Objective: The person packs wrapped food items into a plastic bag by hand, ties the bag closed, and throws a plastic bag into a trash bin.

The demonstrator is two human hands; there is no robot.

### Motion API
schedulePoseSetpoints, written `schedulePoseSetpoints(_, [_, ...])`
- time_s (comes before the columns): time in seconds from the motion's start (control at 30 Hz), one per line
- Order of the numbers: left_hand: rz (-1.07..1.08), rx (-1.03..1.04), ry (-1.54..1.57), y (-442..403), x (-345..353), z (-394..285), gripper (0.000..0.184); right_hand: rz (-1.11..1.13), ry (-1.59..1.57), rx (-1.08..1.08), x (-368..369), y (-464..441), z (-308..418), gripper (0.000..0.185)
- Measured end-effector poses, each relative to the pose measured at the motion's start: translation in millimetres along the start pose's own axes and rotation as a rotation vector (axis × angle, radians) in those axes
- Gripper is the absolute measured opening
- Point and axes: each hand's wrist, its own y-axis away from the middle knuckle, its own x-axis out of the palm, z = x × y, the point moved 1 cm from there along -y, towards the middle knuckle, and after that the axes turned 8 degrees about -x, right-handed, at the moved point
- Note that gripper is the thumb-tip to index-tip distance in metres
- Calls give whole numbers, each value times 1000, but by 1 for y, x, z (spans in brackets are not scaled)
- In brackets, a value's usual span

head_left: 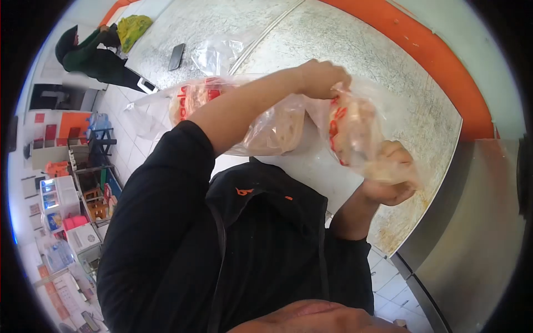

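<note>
A clear plastic bag with red print, filled with something pale that looks like flatbread, is stretched between my two hands above the table. My left hand reaches across and is closed on the bag's upper end. At its lower right end, my right hand grips the gathered plastic, its fingers curled. Under my left forearm lies another clear bag with pale, flat rounds inside. Further left is a red-printed bag of similar pale contents, partly covered by my arm.
A crumpled clear bag and a dark phone lie on the scratched white table. A person in a dark green sleeve stands by a yellow-green bag. A metal appliance borders the right side; shelves and boxes line the left.
</note>
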Motion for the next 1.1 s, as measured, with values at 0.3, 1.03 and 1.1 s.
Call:
schedulePoseSetpoints(0.3, [532, 237, 1048, -21, -9, 11, 26, 341, -147, -8, 24, 7, 34, 75])
schedulePoseSetpoints(1.03, [-82, -14, 1724, 31, -35, -5, 10, -76, 312, 155, -22, 8, -8, 65])
schedulePoseSetpoints(1.1, [-84, 88, 1467, 38, -43, -6, 11, -210, 100, 189, -17, 0, -4, 61])
